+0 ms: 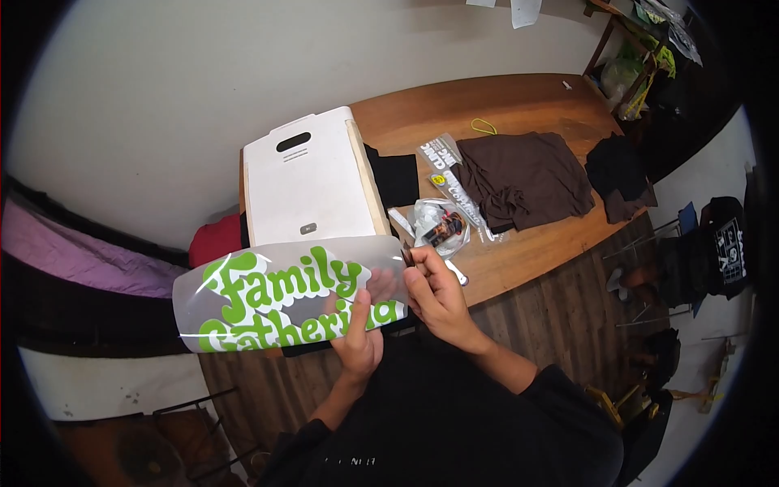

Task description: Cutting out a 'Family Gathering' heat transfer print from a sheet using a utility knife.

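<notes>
A clear transfer film (pixel 280 304) with green, white-edged lettering stretches in front of me, its left part curving down. My left hand (pixel 357 345) grips its lower edge, the thumb on top and the fingers showing faintly through from underneath. At the right end of the film is my right hand (pixel 438 296), closed with thumb and forefinger pinched together. A small dark pointed tool (pixel 408 255) sticks out of that pinch beside the film's edge; its kind is too small to make out. Behind the film stands a white heat-press-like machine (pixel 312 183) with a dark oval slot.
On the wooden table (pixel 503 105) lie a brown folded shirt (pixel 527 178), black cloth (pixel 621 174), lettered film strips (pixel 442 154) and a clear plastic bag (pixel 450 215) with small items. Purple cloth (pixel 89 252) hangs at left. A seated person (pixel 682 260) is at far right.
</notes>
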Demonstrator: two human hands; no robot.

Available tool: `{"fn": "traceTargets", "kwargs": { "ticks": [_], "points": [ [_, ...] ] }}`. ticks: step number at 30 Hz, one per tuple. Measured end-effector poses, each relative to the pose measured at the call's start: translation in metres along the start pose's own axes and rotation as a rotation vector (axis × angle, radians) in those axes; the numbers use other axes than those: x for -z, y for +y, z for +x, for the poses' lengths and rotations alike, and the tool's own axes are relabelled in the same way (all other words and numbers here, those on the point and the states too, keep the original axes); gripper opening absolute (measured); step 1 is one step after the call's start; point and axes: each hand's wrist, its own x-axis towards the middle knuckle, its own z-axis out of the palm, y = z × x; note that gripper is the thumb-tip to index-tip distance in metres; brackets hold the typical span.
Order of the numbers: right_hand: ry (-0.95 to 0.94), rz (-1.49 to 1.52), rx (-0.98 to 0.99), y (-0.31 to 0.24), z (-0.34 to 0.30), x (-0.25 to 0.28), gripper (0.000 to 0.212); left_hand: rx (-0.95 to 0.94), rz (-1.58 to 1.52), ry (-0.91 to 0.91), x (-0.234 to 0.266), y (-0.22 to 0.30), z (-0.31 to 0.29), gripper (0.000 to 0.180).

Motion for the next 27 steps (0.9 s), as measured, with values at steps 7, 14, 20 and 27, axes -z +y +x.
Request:
{"fn": "traceTargets", "kwargs": {
  "ticks": [7,14,20,27],
  "points": [
    [-0.016,-0.027,0.015,-0.0065,0.0003,-0.0054,0.016,-0.001,-0.03,0.008,0.0033,-0.0021,-0.0023,0.041],
    [-0.012,0.037,-0.038,-0.0042,-0.0009,-0.005,0.016,-0.026,-0.014,0.009,0.0002,0.0011,-0.0037,0.043],
    [-0.033,-0.02,-0.001,-0.0036,-0.0006,-0.006,0.016,-0.019,0.006,0.033,0.0023,0.001,-0.0049,0.042],
    [-0.048,-0.037,-0.001,-0.0078,-0.0039,-0.0057,0.017,-0.018,0.009,-0.009,-0.0003,0.0027,-0.0061,0.042]
  ]
}}
